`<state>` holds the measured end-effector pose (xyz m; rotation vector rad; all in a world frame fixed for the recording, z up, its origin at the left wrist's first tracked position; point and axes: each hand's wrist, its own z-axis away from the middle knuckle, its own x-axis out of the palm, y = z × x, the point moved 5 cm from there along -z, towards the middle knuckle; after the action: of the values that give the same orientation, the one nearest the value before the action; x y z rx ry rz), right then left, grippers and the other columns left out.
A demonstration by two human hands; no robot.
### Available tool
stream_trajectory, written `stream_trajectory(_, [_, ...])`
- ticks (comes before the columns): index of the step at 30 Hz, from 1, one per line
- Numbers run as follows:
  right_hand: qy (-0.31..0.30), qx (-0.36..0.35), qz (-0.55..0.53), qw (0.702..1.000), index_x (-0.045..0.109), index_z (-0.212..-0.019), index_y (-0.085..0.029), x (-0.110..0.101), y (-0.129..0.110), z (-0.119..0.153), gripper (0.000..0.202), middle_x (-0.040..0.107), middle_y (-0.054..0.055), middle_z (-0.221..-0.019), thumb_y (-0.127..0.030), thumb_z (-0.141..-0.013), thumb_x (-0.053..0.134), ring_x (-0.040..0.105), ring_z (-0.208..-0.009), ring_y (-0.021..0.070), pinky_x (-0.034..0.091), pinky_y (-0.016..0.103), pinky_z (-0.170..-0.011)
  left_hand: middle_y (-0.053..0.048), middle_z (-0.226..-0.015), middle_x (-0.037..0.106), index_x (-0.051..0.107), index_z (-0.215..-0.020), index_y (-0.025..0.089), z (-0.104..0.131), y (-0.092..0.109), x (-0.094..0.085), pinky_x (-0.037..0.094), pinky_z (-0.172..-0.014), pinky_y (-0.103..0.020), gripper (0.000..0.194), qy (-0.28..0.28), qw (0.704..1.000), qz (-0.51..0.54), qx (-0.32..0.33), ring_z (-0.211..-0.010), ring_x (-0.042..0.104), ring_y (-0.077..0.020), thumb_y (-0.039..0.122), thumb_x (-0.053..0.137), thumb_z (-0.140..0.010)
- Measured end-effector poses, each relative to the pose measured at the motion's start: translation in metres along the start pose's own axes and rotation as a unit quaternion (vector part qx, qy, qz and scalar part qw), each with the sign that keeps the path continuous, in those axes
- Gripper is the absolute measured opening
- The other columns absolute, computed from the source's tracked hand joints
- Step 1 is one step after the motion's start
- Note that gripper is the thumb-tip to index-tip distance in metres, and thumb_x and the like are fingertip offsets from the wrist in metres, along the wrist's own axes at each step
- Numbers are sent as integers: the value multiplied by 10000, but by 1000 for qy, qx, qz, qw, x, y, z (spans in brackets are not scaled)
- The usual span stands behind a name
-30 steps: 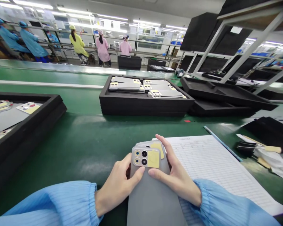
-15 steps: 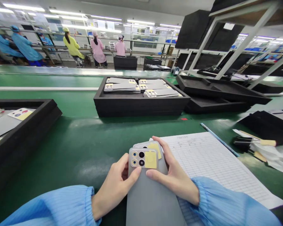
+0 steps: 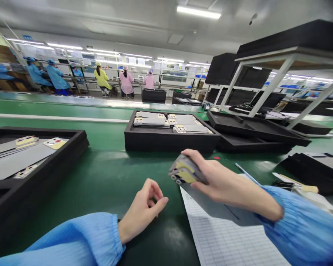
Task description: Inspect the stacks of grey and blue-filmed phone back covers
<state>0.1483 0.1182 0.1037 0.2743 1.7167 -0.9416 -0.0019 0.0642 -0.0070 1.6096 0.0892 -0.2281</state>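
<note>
The right hand (image 3: pixel 224 181) is clamped on 2 stacked phone covers (image 3: pixel 188 173), lifted above the near left corner of the paper sheet (image 3: pixel 224 236). Left of the sheet, the left hand (image 3: pixel 143 208) rests loosely curled and empty on bare green table (image 3: pixel 105 177), with open room up to the black tray (image 3: pixel 169 138) beyond.

phone covers (image 3: pixel 186 171) blurred, lower ends hidden under right hand (image 3: pixel 227 184)

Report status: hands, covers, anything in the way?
Right hand grips grey phone covers, lifted above the ruled sheet. Left hand empty, loosely curled. Black tray beyond, apart.
</note>
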Motion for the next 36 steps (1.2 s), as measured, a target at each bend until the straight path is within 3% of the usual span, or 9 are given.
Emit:
stream_trajectory(2, [-48, -50, 41, 997, 304, -1280, -219, 13, -12, -6, 597, 632, 67, -932, -72, -724, 468, 618, -787, 223, 423, 263, -634, -35, -997, 464, 355, -959, 218, -7, 4, -12, 410, -867, -322, 375, 30, 999, -12, 40, -961, 492, -161, 347, 610, -716])
stream_trajectory(4, [-92, -85, 68, 990, 261, -1320, -207, 31, -21, -12, 661, 640, 74, -927, -49, -710, 459, 622, -776, 224, 415, 257, -613, -67, -1158, 401, 297, -1106, 228, -12, 7, -20, 271, -1006, -360, 653, 30, 997, -17, 69, -1130, 388, -198, 296, 716, -611])
stream_trajectory(8, [-125, -121, 64, 983, 123, -1374, -190, 49, -24, -11, 769, 637, 74, -955, -39, -700, 459, 621, -804, 232, 427, 268, -617, -76, -1161, 459, 286, -1187, 225, -16, 7, -19, 354, -943, -370, 754, -26, 996, -12, 83, -1069, 468, -215, 252, 731, -580])
stream_trajectory(13, [-116, -59, 66, 989, 369, -1287, -206, 44, 10, 21, 619, 592, 101, -1120, -65, -698, 498, 583, -953, 279, 449, 359, -765, -27, -1021, 527, 373, -1088, 225, -14, 4, -15, 408, -822, -322, 537, -47, 997, -19, 66, -849, 536, -155, 224, 666, -639])
stream_trajectory(18, [-53, 23, -6, 998, 511, -1104, -242, 52, 49, 43, 323, 652, 34, -912, -182, -787, 502, 610, -769, 199, 483, 342, -718, -7, -956, 519, 368, -1072, 220, -14, 6, -12, 394, -776, -289, 475, -71, 995, -25, 58, -775, 504, -126, 198, 623, -673])
stream_trajectory(22, [0, 17, -75, 997, 572, -837, -208, 61, 49, 35, 105, 655, 13, -790, -155, -777, 504, 608, -707, 169, 490, 290, -676, 3, -891, 525, 409, -1035, 212, -11, 11, -9, 388, -737, -275, 368, -107, 992, -25, 57, -744, 484, -123, 160, 565, -706])
stream_trajectory(30, [43, -18, -14, 999, 546, -662, -197, 54, 34, 19, 213, 560, -14, -555, -262, -842, 452, 506, -490, 127, 412, 232, -475, 11, -851, 522, 419, -967, 207, -18, 4, -19, 397, -760, -265, 304, -14, 999, 48, 6, -804, 506, -133, 246, 598, -724])
stream_trajectory(33, [124, -26, -12, 992, 568, -743, -198, 55, 30, 22, 192, 592, 1, -577, -249, -861, 425, 529, -479, 129, 437, 234, -468, -62, -1087, 504, 319, -1095, 223, -15, 11, -21, 363, -918, -319, 379, 41, 993, 108, -31, -1045, 498, -171, 347, 511, -793])
stream_trajectory(36, [217, -97, 7, 971, 552, -1010, -181, 71, 18, 34, 216, 687, 63, -778, -125, -836, 437, 646, -630, 184, 515, 269, -573, -90, -1173, 500, 278, -1189, 230, -5, 23, -11, 329, -977, -359, 527, 25, 968, 236, -80, -1114, 478, -196, 399, 545, -767])
